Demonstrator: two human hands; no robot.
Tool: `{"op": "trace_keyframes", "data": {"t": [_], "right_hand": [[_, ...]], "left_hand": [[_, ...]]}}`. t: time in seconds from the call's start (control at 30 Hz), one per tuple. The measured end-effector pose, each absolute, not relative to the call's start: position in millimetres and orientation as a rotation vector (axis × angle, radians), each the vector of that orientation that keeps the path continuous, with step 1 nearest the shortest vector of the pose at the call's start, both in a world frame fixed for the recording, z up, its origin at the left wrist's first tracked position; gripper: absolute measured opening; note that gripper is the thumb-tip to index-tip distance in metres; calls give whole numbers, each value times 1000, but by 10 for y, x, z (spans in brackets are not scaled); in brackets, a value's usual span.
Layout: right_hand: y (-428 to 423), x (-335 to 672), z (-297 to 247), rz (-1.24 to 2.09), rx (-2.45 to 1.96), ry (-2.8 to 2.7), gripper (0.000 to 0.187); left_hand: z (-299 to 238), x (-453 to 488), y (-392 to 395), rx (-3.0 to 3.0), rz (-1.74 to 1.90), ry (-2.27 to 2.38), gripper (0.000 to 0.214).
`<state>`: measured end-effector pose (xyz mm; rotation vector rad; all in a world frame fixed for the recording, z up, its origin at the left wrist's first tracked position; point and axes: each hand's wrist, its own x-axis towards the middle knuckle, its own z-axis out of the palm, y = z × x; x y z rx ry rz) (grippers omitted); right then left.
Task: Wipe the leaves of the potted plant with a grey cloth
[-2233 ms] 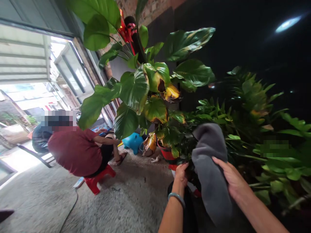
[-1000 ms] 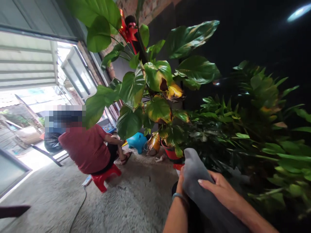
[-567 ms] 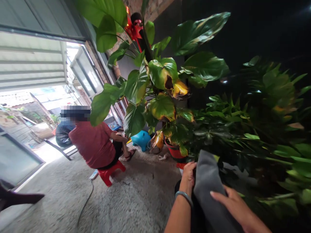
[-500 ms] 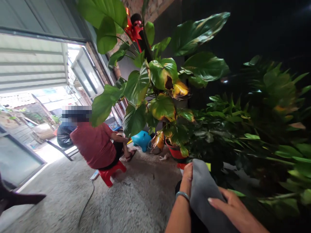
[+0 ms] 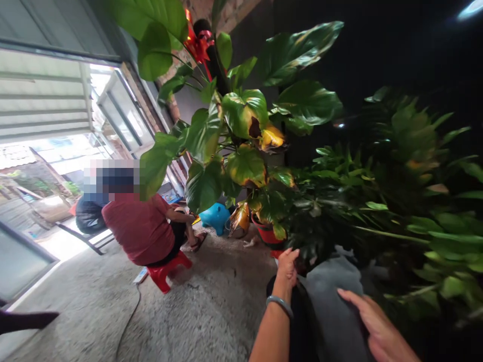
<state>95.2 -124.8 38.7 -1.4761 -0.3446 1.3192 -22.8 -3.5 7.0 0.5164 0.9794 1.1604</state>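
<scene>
A piece of grey cloth (image 5: 332,286) lies spread over my dark-trousered leg (image 5: 302,322). My left hand (image 5: 287,269), with a pale bangle (image 5: 279,304) on its wrist, is just beyond the cloth's left edge. Its fingers are curled together; whatever they pinch, if anything, is hidden or too small to make out. My right hand (image 5: 377,319) is at the cloth's right side, fingers stretched out and a fingertip on or just over the fabric. Its grasp is open.
A large leafy plant (image 5: 206,133) rises from a red pot (image 5: 266,232) ahead, with more foliage (image 5: 422,241) at right. A person in a red shirt (image 5: 138,229) sits on a red stool (image 5: 166,274). Near them are a blue animal-shaped object (image 5: 213,217) and a cable (image 5: 132,317) on concrete.
The grey cloth, raised and folded between my hands before, now lies flatter and wider on my leg. My left hand has come off its edge; my right hand has moved slightly right. The view shifted slightly.
</scene>
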Motion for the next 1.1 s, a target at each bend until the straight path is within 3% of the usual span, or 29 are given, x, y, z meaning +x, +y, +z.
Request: {"op": "trace_keyframes", "data": {"t": [0.17,0.27,0.4,0.53,0.73,0.87,0.97,1.1], "right_hand": [[-1311,928,547,1233,-1455,-547,19],[-1260,945,649,1106,-1491,-549,29],[-1210,876,734,903,-1506,-685,41],[-1252,830,829,962,-1360,-805,45],[-1408,922,759,1238,-1480,-748,27],[-1475,983,689,1098,-1488,-1026,26],[-1454,1044,664,963,-1453,-1169,35],[-1266,1199,563,829,-1531,-935,49]], "left_hand": [[219,-368,-374,505,1294,1034,67],[334,-380,-749,559,1285,976,78],[512,-234,-1066,606,1225,788,75],[591,-149,-1095,515,1119,752,71],[452,-186,-1151,446,993,747,66],[415,-141,-1182,354,971,843,62],[443,-144,-1155,324,998,883,60],[464,-234,-1104,322,1052,907,50]]}}
